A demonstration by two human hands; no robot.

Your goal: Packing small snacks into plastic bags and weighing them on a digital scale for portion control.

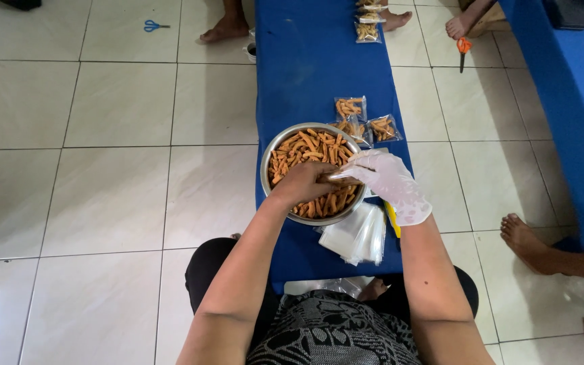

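both hands, left hand [303,181] bare and right hand [386,181] gloved, grip a small bag [343,177] over the steel bowl [270,159] of orange snack sticks [309,147].

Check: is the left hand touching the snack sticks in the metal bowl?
Touching. The head view shows the left hand lying on the snack sticks inside the metal bowl.

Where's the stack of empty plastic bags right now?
In the head view, the empty bags lie on the blue table, just below-right of the metal bowl and under the gloved right hand.
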